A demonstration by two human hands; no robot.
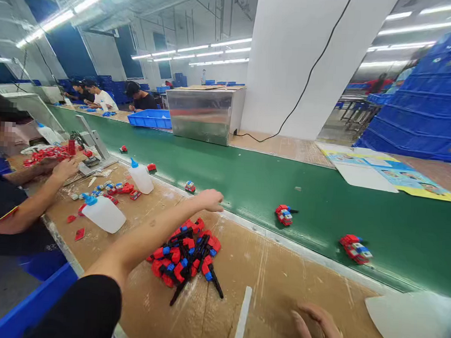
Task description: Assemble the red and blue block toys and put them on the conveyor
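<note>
Red, blue and black toy pieces lie heaped on the brown bench, right of your left forearm. Your left hand hangs by the green belt, its grip unclear; your right hand, near right, is spread.

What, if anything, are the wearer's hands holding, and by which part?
The right hand is open, holding nothing visible; whether the left hand holds anything cannot be told.
</note>
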